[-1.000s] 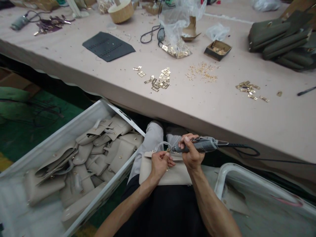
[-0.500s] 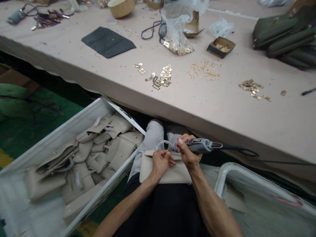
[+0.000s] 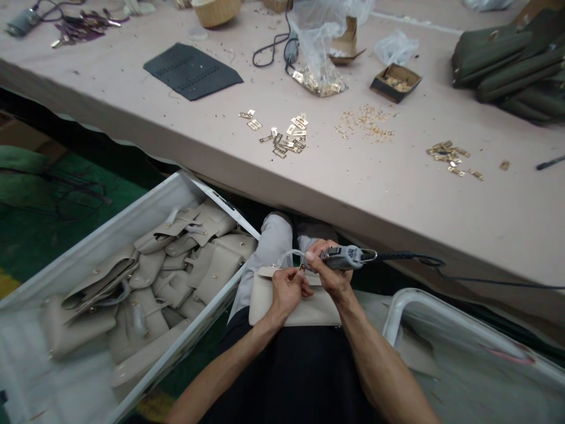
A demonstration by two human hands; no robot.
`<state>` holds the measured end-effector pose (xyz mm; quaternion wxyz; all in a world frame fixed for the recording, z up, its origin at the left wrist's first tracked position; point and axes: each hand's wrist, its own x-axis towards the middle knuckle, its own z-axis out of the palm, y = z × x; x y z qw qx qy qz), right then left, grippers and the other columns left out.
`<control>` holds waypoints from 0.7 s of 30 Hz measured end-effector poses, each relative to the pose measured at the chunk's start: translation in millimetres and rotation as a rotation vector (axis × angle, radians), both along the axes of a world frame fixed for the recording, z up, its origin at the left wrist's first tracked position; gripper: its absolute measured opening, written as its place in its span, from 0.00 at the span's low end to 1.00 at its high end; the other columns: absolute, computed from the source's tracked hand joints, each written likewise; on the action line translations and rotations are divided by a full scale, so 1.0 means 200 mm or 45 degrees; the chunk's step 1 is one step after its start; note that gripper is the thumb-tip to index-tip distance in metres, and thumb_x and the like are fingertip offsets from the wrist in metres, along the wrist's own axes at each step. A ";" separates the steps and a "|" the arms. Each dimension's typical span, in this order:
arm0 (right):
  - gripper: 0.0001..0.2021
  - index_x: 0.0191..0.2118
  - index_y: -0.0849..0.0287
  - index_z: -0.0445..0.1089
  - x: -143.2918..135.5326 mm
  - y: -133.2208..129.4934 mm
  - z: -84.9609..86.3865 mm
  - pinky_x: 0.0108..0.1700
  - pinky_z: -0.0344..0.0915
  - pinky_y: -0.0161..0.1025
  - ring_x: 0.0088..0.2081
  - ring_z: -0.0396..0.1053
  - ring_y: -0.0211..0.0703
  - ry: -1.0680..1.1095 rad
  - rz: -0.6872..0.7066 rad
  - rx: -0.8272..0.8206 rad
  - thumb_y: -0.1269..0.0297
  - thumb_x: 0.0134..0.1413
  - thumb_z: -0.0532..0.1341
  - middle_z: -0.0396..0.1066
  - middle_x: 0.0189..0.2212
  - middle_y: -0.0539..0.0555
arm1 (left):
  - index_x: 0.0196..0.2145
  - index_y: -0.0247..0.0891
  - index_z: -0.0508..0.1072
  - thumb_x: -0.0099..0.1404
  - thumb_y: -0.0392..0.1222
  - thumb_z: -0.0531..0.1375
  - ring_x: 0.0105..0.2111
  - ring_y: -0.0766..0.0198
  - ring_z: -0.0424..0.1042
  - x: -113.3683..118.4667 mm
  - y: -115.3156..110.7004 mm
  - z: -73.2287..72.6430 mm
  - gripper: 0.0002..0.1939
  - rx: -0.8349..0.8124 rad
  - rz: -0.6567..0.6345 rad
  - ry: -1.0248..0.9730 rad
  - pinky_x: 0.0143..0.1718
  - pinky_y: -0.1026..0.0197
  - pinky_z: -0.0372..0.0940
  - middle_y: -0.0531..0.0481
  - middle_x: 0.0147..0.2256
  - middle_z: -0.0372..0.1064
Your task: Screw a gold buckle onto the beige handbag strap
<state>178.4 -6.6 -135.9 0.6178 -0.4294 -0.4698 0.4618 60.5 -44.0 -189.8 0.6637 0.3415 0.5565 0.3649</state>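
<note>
A beige bag [image 3: 262,300] lies across my lap, with a pale strap looping above its top edge. My left hand [image 3: 288,288] is closed at the bag's flap, its fingertips pinching a small metal piece [image 3: 302,267]. Wrapped round a grey corded electric screwdriver [image 3: 346,257], my right hand [image 3: 327,268] holds the tool almost level, its tip pointing left at the small piece. The fingers partly hide the tip, so contact cannot be made out.
A white bin [image 3: 154,377] of beige bags stands at the left, another white bin [image 3: 399,312] at the right. On the table [image 3: 397,206] lie gold plates [image 3: 286,141], tiny screws [image 3: 366,125], a black sheet [image 3: 192,70], a small box [image 3: 396,82] and dark green bags [image 3: 507,65].
My right hand and the screwdriver have shifted slightly left, and the tool's rear end has swung left and up a little. My left hand stays nearly in place at the flap.
</note>
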 end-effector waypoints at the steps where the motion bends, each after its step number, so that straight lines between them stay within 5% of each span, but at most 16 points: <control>1: 0.11 0.29 0.56 0.70 0.00 0.00 0.00 0.34 0.66 0.40 0.31 0.70 0.42 0.021 -0.006 0.005 0.65 0.57 0.72 0.69 0.27 0.50 | 0.23 0.36 0.74 0.63 0.49 0.62 0.15 0.64 0.72 0.00 0.00 0.00 0.16 -0.011 0.009 -0.007 0.18 0.65 0.67 0.49 0.16 0.73; 5: 0.11 0.29 0.57 0.69 0.04 0.03 0.06 0.29 0.62 0.38 0.24 0.64 0.38 0.285 -0.004 0.010 0.64 0.58 0.70 0.67 0.25 0.49 | 0.26 0.34 0.75 0.62 0.51 0.63 0.17 0.63 0.74 0.00 0.01 -0.01 0.16 -0.073 0.032 -0.032 0.20 0.65 0.69 0.48 0.18 0.74; 9: 0.09 0.30 0.57 0.69 0.20 0.11 0.23 0.27 0.61 0.36 0.20 0.58 0.32 0.577 -0.111 0.062 0.64 0.55 0.70 0.67 0.27 0.48 | 0.28 0.32 0.75 0.62 0.54 0.63 0.18 0.64 0.75 -0.01 0.02 -0.01 0.19 -0.080 0.015 -0.053 0.21 0.67 0.69 0.45 0.19 0.75; 14: 0.12 0.29 0.60 0.66 0.59 0.30 0.44 0.28 0.63 0.34 0.23 0.59 0.31 0.704 -0.374 0.163 0.66 0.49 0.71 0.67 0.29 0.48 | 0.28 0.32 0.77 0.56 0.62 0.67 0.18 0.63 0.75 -0.02 0.03 -0.02 0.26 -0.051 0.013 -0.058 0.19 0.66 0.68 0.45 0.22 0.76; 21: 0.10 0.32 0.57 0.58 1.24 0.84 0.62 0.27 0.66 0.32 0.21 0.59 0.30 0.999 -0.883 0.193 0.68 0.54 0.63 0.64 0.26 0.44 | 0.33 0.31 0.81 0.46 0.70 0.71 0.22 0.57 0.79 -0.02 0.07 -0.11 0.35 -0.061 0.019 -0.069 0.22 0.62 0.73 0.40 0.27 0.80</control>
